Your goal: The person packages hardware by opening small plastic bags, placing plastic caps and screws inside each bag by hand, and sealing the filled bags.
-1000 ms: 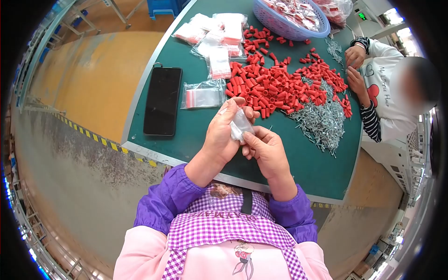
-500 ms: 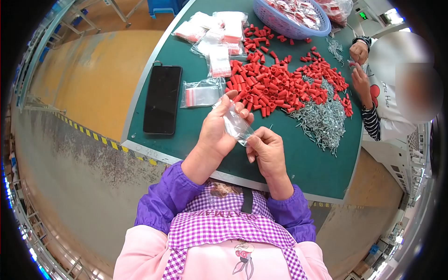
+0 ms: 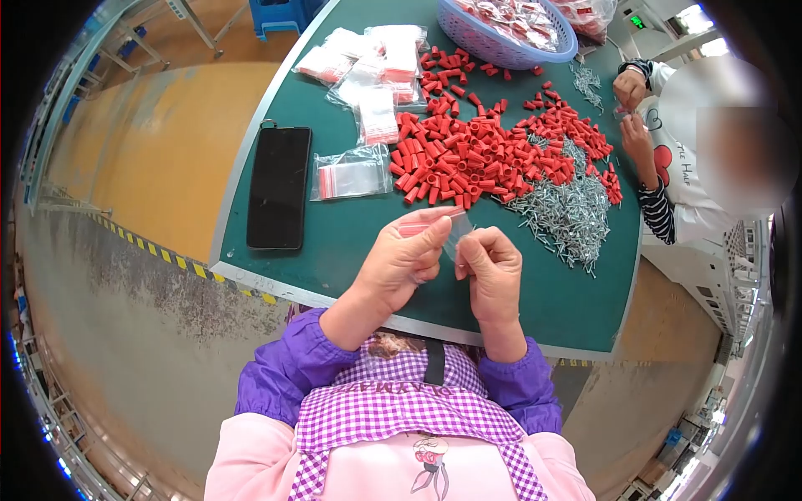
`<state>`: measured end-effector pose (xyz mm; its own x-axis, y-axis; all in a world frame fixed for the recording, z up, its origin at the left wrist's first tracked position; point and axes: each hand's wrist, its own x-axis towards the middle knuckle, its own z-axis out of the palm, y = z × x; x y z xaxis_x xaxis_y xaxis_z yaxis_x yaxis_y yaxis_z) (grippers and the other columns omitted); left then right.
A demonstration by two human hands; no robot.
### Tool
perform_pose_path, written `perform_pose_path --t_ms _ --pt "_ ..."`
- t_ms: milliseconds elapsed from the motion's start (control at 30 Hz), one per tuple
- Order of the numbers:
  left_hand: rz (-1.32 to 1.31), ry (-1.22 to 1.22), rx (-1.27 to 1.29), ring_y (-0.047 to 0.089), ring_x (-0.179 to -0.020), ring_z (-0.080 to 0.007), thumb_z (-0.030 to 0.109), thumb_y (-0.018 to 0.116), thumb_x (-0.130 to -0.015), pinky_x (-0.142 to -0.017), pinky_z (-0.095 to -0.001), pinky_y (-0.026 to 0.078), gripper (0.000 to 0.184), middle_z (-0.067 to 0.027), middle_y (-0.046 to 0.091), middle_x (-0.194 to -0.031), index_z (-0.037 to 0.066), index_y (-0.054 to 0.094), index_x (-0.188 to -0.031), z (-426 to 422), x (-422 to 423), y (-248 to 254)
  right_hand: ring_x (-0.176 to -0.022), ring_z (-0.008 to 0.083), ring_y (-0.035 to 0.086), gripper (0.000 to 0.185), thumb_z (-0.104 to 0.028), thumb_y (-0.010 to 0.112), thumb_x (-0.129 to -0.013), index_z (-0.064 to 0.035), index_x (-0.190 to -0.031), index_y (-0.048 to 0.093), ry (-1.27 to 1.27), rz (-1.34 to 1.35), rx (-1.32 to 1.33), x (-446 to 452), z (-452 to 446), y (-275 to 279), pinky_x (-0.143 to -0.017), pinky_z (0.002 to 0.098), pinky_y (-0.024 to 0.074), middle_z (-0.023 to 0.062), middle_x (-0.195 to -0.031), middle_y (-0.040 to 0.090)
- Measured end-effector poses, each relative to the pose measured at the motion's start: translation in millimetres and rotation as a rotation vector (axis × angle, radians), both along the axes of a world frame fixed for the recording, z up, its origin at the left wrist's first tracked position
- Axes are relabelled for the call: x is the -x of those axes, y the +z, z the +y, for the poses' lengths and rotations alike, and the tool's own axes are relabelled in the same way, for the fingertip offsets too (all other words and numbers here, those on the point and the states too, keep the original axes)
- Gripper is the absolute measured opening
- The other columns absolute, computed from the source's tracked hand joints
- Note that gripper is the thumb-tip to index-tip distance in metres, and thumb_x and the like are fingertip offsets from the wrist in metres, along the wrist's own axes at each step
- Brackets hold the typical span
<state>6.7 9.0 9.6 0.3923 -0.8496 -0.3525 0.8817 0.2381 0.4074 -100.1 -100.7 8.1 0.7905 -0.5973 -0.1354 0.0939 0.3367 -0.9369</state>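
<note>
Above the near edge of the green table, my left hand (image 3: 403, 257) is closed around a clear zip bag (image 3: 455, 230), which has a red stripe along its opening. Thumb and fingertips of my right hand (image 3: 493, 271) pinch the right side of the same bag. Whether anything is inside the bag cannot be made out. Just beyond my hands lies a heap of red ribbed plastic caps (image 3: 468, 154). To its right is a pile of small silver screws (image 3: 568, 217). A flat packet of zip bags (image 3: 351, 177) rests left of the caps.
A black phone (image 3: 279, 188) lies at the table's left side. More bag packets (image 3: 378, 113) are stacked farther back. A blue-purple basket (image 3: 510, 52) of filled bags stands at the far edge. At the right, a co-worker's hands (image 3: 632, 104) hold something small.
My left hand has turned from palm-up with spread fingers to a closed grip on the bag. The bag's red stripe now shows. The view has shifted slightly.
</note>
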Motion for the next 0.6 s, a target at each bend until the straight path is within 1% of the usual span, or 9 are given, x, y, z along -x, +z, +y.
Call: perform_pose_path --t_ms 67,100,267,300,400,433,467,533,600 --pt "-0.072 0.009 -0.132 0.034 -0.046 -0.0015 0.019 0.064 -0.091 -0.041 -0.0184 0.028 0.028 0.0029 0.052 -0.069 0.001 0.061 -0.111 -3.1 3.7 -1.1 -0.058 0.0057 0.053 0.012 -0.012 0.069 -0.086 -0.0028 -0.081 0.063 -0.008 0.047 0.052 1.4 6.1 -0.7 -0.052 0.0190 0.0424 -0.0004 -0.069 0.059" --pt "-0.053 0.048 -0.144 0.034 -0.046 -0.0016 0.018 0.066 -0.089 -0.040 -0.0185 0.027 0.021 0.0044 0.050 -0.065 0.000 0.066 -0.100 -4.6 4.5 3.6 -0.058 0.0055 0.053 0.012 -0.012 0.069 -0.086 -0.0027 -0.081 0.063 -0.004 0.057 0.068 3.2 7.0 -2.9 -0.052 0.0189 0.0423 -0.0004 -0.069 0.059" --pt "-0.094 -0.015 -0.203 0.034 -0.046 -0.0017 0.017 0.064 -0.091 -0.040 -0.0181 0.027 0.019 0.0032 0.053 -0.067 0.001 0.065 -0.100 -5.7 6.6 1.1 -0.058 0.0051 0.053 0.012 -0.012 0.069 -0.087 -0.0022 -0.082 0.063 0.020 0.075 0.035 12.0 3.0 -4.1 -0.052 0.0184 0.0419 -0.0005 -0.069 0.059" --pt "-0.111 -0.014 -0.223 0.034 -0.046 -0.0017 0.017 0.064 -0.091 -0.041 -0.0180 0.028 0.018 0.0024 0.055 -0.069 0.000 0.065 -0.099 -6.7 8.0 0.8 -0.061 0.0072 0.055 0.010 -0.011 0.065 -0.089 -0.0016 -0.085 0.063 0.081 0.095 0.036 15.4 -0.8 -4.5 -0.054 0.0198 0.0445 0.0016 -0.072 0.060" --pt "-0.200 0.043 -0.189 0.035 -0.046 -0.0016 0.016 0.062 -0.092 -0.041 -0.0178 0.028 0.018 -0.0007 0.060 -0.076 0.000 0.065 -0.099 -7.4 7.9 -3.9 -0.063 0.0066 0.054 0.012 -0.012 0.067 -0.088 -0.0011 -0.085 0.064 -0.014 0.186 0.312 22.5 -14.9 3.6 -0.058 0.0196 0.0434 0.0000 -0.078 0.061" --pt "-0.239 0.044 -0.186 0.036 -0.046 -0.0016 0.015 0.062 -0.092 -0.042 -0.0175 0.028 0.018 -0.0030 0.064 -0.082 0.000 0.065 -0.100 -6.7 6.8 -3.1 -0.069 0.0087 0.055 0.011 -0.011 0.066 -0.089 -0.0010 -0.087 0.064 -0.125 0.248 0.572 28.4 -29.7 3.8 -0.061 0.0213 0.0438 0.0014 -0.083 0.062" --pt "-0.251 0.037 -0.186 0.036 -0.046 -0.0016 0.015 0.062 -0.092 -0.042 -0.0175 0.028 0.018 -0.0030 0.063 -0.082 0.000 0.065 -0.100 -5.2 5.8 -3.6 -0.074 0.0107 0.055 0.008 -0.010 0.065 -0.088 -0.0019 -0.087 0.064 -0.313 0.282 0.836 32.5 -46.9 2.0 -0.063 0.0234 0.0437 0.0033 -0.083 0.062" --pt "-0.273 0.029 -0.186 0.037 -0.047 -0.0017 0.015 0.062 -0.092 -0.042 -0.0174 0.028 0.018 -0.0028 0.063 -0.081 0.000 0.065 -0.101 -4.8 4.6 -4.3 -0.077 0.0150 0.056 0.006 -0.009 0.065 -0.087 -0.0034 -0.089 0.065 -0.543 0.387 1.042 42.6 -77.3 6.4 -0.063 0.0265 0.0443 0.0054 -0.088 0.061" --pt "-0.307 0.012 -0.213 0.038 -0.048 -0.0015 0.015 0.062 -0.092 -0.042 -0.0169 0.028 0.018 -0.0022 0.062 -0.079 0.000 0.066 -0.101 -6.5 6.8 -2.8 -0.090 0.0217 0.054 0.018 -0.015 0.067 -0.085 -0.0059 -0.101 0.066 -0.574 0.506 1.247 51.8 -97.8 4.2 -0.075 0.0319 0.0443 0.0082 -0.101 0.058"
